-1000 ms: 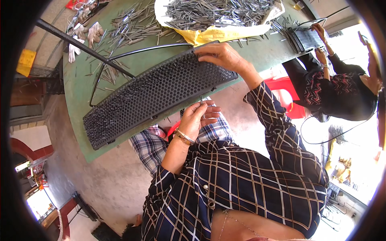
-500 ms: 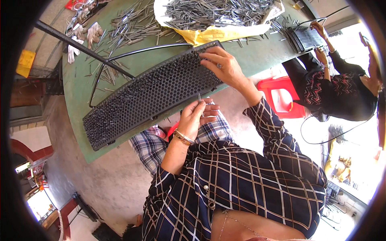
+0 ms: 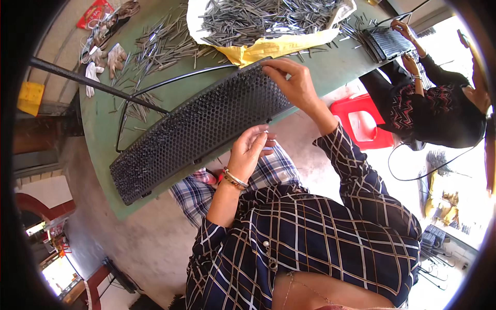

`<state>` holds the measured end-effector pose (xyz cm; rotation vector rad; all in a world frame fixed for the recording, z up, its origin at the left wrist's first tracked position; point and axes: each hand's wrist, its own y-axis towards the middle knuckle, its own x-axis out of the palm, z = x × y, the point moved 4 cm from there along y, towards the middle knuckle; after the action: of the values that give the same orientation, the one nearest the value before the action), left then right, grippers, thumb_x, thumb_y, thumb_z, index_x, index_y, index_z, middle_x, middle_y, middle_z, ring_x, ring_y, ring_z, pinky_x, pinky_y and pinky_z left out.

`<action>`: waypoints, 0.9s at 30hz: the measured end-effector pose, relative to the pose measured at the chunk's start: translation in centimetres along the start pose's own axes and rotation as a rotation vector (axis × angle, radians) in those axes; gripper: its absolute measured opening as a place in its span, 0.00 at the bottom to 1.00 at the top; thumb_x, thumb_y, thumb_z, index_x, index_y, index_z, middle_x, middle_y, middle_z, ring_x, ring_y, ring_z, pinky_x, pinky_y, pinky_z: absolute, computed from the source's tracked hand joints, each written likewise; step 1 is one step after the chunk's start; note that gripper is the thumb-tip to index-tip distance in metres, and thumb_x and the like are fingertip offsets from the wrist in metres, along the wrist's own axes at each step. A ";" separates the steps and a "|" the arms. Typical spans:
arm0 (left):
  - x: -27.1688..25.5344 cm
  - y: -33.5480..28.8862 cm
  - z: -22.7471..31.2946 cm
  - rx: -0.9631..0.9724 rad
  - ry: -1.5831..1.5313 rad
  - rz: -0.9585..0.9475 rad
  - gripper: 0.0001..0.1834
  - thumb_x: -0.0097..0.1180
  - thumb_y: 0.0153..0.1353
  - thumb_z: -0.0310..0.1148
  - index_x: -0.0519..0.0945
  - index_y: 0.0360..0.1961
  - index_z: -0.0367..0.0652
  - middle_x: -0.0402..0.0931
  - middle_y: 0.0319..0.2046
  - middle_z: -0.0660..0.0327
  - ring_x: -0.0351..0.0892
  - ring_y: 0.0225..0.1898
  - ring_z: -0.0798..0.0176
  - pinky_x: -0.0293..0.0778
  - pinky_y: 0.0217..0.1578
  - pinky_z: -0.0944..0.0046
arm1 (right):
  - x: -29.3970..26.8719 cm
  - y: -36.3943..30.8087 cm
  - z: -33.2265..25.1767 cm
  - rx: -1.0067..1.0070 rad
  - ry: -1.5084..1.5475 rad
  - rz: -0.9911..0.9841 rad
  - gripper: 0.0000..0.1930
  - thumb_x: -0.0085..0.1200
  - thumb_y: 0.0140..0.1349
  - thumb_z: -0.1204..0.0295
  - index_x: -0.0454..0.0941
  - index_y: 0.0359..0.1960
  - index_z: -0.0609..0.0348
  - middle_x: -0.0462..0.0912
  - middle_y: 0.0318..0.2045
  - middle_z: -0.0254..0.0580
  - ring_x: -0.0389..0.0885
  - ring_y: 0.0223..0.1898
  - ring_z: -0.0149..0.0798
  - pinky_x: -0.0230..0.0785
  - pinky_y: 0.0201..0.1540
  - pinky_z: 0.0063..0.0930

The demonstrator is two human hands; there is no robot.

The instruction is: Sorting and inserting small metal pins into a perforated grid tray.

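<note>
A long black honeycomb rack (image 3: 206,121) full of round holes lies slanted along the table's near edge. Small dark pieces stand in many holes, dense at its left end and along its far edge. Over the rack's far right end is my right hand (image 3: 297,82), thumb and fingers pinched at the holes; any piece between them is hidden. My left hand (image 3: 248,152) hovers just off the near edge, palm up and fingers curled together. What lies in its grip is too small to make out.
Thin dark metal strips (image 3: 170,44) lie loose on the green table (image 3: 330,72), with a heap in a yellow-and-white sack (image 3: 263,49). A black metal frame (image 3: 137,95) reaches over the rack. Gloves (image 3: 116,59) lie at left. Another person (image 3: 434,113) works at right, near a red stool (image 3: 361,121).
My right hand has shifted slightly right, its fingers closing at the rack's far corner. The thin metal rod seen standing up from my left fingers no longer shows there.
</note>
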<state>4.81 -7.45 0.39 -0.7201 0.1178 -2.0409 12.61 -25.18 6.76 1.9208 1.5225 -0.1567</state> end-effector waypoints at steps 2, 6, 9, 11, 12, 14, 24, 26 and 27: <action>0.0 -0.1 -0.2 -0.001 0.024 -0.006 0.15 0.47 0.65 0.33 0.70 0.49 0.37 0.77 0.40 0.56 0.78 0.39 0.65 0.76 0.38 0.68 | 0.5 0.1 1.0 -0.047 -0.036 0.003 0.09 0.55 0.57 0.76 0.80 0.39 0.62 0.82 0.32 0.42 0.78 0.29 0.31 0.70 0.31 0.22; -0.7 -0.4 -0.4 0.010 0.055 0.032 0.13 0.47 0.65 0.31 0.71 0.48 0.37 0.78 0.39 0.56 0.78 0.38 0.66 0.76 0.37 0.69 | 1.1 0.0 0.8 -0.077 -0.044 0.027 0.08 0.56 0.56 0.76 0.80 0.37 0.62 0.81 0.31 0.44 0.79 0.28 0.37 0.71 0.31 0.24; -0.6 -0.2 -0.7 -0.001 0.059 0.021 0.13 0.47 0.65 0.31 0.71 0.48 0.36 0.78 0.39 0.56 0.78 0.38 0.67 0.76 0.37 0.70 | 1.3 -0.4 1.3 -0.160 -0.113 0.046 0.08 0.57 0.54 0.76 0.80 0.37 0.61 0.80 0.30 0.44 0.78 0.30 0.41 0.71 0.33 0.28; -0.3 -0.1 -0.4 0.003 0.065 0.012 0.13 0.47 0.65 0.31 0.71 0.48 0.36 0.78 0.39 0.56 0.78 0.37 0.67 0.76 0.36 0.70 | 1.3 -0.5 1.5 -0.247 -0.182 0.049 0.08 0.57 0.53 0.76 0.80 0.36 0.61 0.80 0.30 0.43 0.78 0.31 0.44 0.71 0.34 0.31; -0.2 0.0 -0.3 -0.002 0.065 0.005 0.13 0.47 0.65 0.31 0.71 0.48 0.36 0.78 0.39 0.56 0.78 0.37 0.67 0.76 0.36 0.70 | 1.4 -0.8 1.6 -0.280 -0.210 0.011 0.09 0.58 0.52 0.76 0.80 0.36 0.60 0.79 0.30 0.43 0.77 0.32 0.44 0.70 0.36 0.33; -0.5 -0.2 0.1 -0.010 0.070 0.007 0.13 0.47 0.65 0.31 0.71 0.48 0.36 0.77 0.39 0.56 0.78 0.37 0.67 0.76 0.37 0.70 | 2.0 -1.1 1.2 -0.338 -0.281 -0.057 0.10 0.58 0.50 0.76 0.80 0.36 0.59 0.78 0.32 0.41 0.76 0.34 0.44 0.69 0.38 0.35; -0.7 3.5 9.3 0.109 0.196 0.018 0.12 0.46 0.64 0.26 0.71 0.48 0.34 0.77 0.39 0.55 0.78 0.39 0.66 0.77 0.40 0.67 | -0.6 4.7 1.6 -0.246 -0.265 -0.080 0.09 0.55 0.53 0.75 0.80 0.37 0.60 0.78 0.32 0.45 0.78 0.34 0.46 0.70 0.38 0.35; -1.2 5.6 12.0 0.149 0.231 0.051 0.12 0.45 0.63 0.25 0.71 0.47 0.33 0.76 0.40 0.54 0.78 0.39 0.65 0.78 0.42 0.66 | 0.2 8.6 3.1 -0.325 -0.415 -0.131 0.10 0.54 0.53 0.74 0.80 0.38 0.59 0.79 0.35 0.44 0.77 0.37 0.46 0.69 0.42 0.35; -0.5 7.6 13.4 0.170 0.244 0.030 0.12 0.44 0.63 0.24 0.70 0.47 0.33 0.76 0.40 0.54 0.78 0.40 0.64 0.78 0.42 0.65 | -0.2 10.4 4.6 -0.347 -0.517 -0.154 0.11 0.54 0.53 0.73 0.80 0.39 0.59 0.79 0.36 0.43 0.76 0.40 0.45 0.68 0.44 0.36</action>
<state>17.88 -8.66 8.48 -0.3609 0.0924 -2.0740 23.32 -28.94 7.73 1.3564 1.2449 -0.3959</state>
